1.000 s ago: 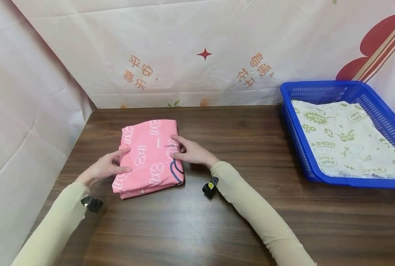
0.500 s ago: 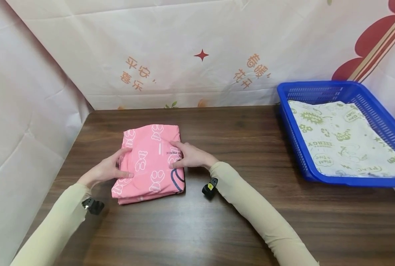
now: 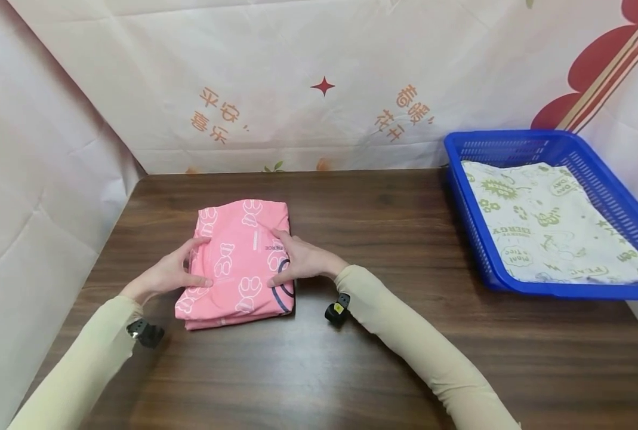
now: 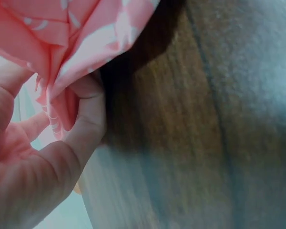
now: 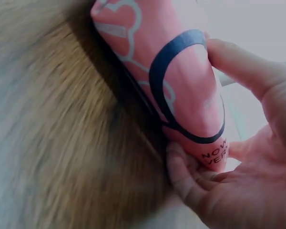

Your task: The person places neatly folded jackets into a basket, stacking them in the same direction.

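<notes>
A folded pink garment point(image 3: 249, 257) with white cartoon outlines, dark lettering and a dark blue curved line lies at the left of the table. My left hand point(image 3: 164, 275) grips its left edge, thumb on top. In the left wrist view a finger point(image 4: 86, 119) hooks beneath the bunched pink layers. At the opposite edge my right hand point(image 3: 312, 260) holds the stack, its thumb on the upper face by the blue line. The right wrist view shows the fingers point(image 5: 183, 179) curled under the rounded fold. Other fingertips are hidden by the fabric.
A blue plastic basket point(image 3: 480, 239) stands at the right, holding a white cloth point(image 3: 549, 233) with green prints. The brown wooden table point(image 3: 372, 215) meets pale printed curtains point(image 3: 297, 48) at the back and left.
The garment has come slightly nearer to me. My right hand has slid down its right edge, the thumb now beside the blue line. The left hand keeps to the left edge.
</notes>
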The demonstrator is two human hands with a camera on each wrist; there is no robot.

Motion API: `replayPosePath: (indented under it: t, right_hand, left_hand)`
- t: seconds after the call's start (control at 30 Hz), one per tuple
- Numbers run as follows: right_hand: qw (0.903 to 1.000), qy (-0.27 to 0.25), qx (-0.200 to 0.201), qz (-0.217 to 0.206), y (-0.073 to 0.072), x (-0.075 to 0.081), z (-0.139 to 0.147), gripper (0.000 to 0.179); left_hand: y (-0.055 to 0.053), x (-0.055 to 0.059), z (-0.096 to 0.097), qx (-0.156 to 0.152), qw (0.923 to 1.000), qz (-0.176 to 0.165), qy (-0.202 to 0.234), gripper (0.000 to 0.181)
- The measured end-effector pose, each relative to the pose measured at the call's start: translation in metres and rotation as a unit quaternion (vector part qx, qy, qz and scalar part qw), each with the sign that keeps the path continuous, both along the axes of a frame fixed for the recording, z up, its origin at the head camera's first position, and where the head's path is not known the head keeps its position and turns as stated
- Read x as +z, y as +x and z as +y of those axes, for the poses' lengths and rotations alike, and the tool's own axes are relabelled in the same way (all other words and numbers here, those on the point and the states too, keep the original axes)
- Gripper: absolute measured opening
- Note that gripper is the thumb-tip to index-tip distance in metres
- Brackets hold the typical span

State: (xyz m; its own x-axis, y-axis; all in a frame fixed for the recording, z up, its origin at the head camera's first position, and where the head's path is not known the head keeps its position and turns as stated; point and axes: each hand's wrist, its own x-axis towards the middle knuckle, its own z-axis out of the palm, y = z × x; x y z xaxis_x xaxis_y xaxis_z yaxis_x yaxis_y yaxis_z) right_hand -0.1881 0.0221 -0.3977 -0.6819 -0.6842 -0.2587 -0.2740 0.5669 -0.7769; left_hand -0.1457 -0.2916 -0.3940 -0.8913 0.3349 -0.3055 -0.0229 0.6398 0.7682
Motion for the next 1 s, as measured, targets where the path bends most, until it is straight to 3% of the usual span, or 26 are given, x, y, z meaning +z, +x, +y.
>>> replayPosePath:
  t: [0.1, 0.33, 0.6, 1.0]
  right_hand:
    - [0.9999, -0.007, -0.006, 0.010, -0.001, -0.001, 0.002, 0.108]
    - [0.9981, -0.053, -0.027, -0.017, -0.005, -0.007, 0.011, 0.102]
    - [0.9922, -0.107, -0.053, -0.034, -0.008, -0.008, 0.032, 0.098]
    - [0.9902, -0.117, -0.065, -0.038, -0.009, 0.003, 0.072, 0.090]
  left_hand:
    - [0.000, -0.001, 0.000, -0.006, 0.9997, -0.006, 0.021, 0.091]
    - [0.003, -0.007, 0.004, -0.006, 0.9968, -0.016, 0.078, 0.089]
    - [-0.003, 0.000, 0.019, -0.013, 0.9969, -0.019, 0.075, 0.091]
    - [-0.015, -0.003, 0.054, -0.020, 0.9945, -0.025, 0.100, 0.090]
